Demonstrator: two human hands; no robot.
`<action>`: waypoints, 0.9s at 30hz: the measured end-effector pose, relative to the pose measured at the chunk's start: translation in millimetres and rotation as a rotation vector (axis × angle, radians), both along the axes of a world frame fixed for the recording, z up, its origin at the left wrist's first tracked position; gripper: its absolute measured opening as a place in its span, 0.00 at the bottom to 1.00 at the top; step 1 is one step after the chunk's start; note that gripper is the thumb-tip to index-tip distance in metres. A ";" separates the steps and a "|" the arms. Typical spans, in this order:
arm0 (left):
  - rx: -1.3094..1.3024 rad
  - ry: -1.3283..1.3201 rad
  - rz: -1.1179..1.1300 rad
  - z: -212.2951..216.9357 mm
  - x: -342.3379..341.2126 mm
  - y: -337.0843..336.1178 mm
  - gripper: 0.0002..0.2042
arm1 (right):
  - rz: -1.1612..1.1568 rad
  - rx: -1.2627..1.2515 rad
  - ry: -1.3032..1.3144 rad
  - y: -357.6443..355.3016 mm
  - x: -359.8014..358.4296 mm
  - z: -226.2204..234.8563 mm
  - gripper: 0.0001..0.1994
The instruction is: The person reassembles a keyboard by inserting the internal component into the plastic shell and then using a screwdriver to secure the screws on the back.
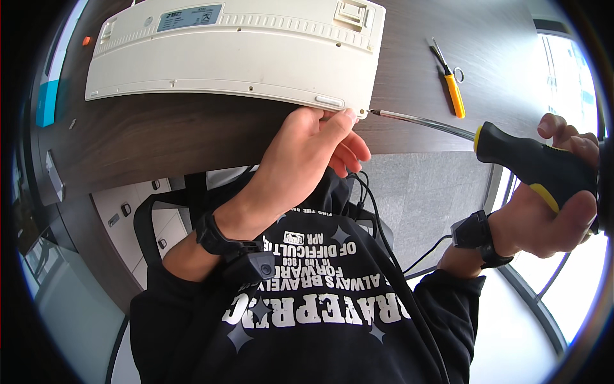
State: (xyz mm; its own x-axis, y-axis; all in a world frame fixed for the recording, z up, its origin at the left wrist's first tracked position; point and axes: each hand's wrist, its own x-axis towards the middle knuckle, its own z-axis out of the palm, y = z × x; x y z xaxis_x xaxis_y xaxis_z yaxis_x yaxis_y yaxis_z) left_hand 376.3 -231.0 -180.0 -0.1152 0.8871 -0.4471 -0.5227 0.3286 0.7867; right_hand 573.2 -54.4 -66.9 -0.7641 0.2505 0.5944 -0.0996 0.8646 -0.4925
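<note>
A cream-white keyboard point(211, 67) lies underside up on the dark wooden table point(192, 137), with a label and several screw holes on its back. My left hand point(307, 144) grips its near right corner, thumb on top and the other fingers beneath the edge. My right hand point(550, 221) is wrapped round the black and yellow handle of a large screwdriver point(537, 160). The metal shaft points left, and its tip is at the screw hole in that corner, close to my left thumb. Whether the tip sits in a screw is too small to tell.
A slim tool with a yellow handle point(455, 96) lies right of the keyboard, a metal ring point(458, 75) beside it. A small orange piece point(86, 41) is at the far left, near a blue and white box point(48, 102). Black cables point(377, 217) hang below the table edge.
</note>
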 end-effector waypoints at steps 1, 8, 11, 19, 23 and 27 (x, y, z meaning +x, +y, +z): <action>-0.002 0.003 0.006 -0.2 0.6 -0.1 0.19 | -0.091 0.020 0.019 -1.8 -0.6 0.2 0.30; 0.024 0.027 0.021 -4.0 1.4 -0.8 0.20 | -0.128 -0.027 -0.023 -4.5 -5.8 -1.1 0.29; 0.023 0.026 0.023 -5.4 0.3 -1.8 0.19 | -0.198 -0.015 -0.009 -5.0 -3.9 -3.2 0.28; 0.027 0.008 0.032 -5.7 0.9 -2.2 0.18 | 0.243 0.066 -0.660 26.4 -12.2 65.4 0.39; 0.010 -0.006 0.044 -4.1 1.3 -2.4 0.18 | 0.188 0.025 -0.541 1.5 -27.9 58.1 0.39; 0.020 0.000 0.038 -5.1 -0.1 -3.8 0.17 | 0.175 0.018 -0.514 -6.0 -32.7 59.9 0.40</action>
State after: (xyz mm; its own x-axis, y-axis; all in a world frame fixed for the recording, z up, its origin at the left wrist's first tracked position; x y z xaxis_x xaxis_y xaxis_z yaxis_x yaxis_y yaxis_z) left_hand 376.2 -234.8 -185.2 -0.1492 0.8907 -0.4294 -0.5346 0.2926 0.7928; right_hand 540.4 -60.4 -7.0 -0.9869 0.0870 0.1357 0.0075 0.8656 -0.5008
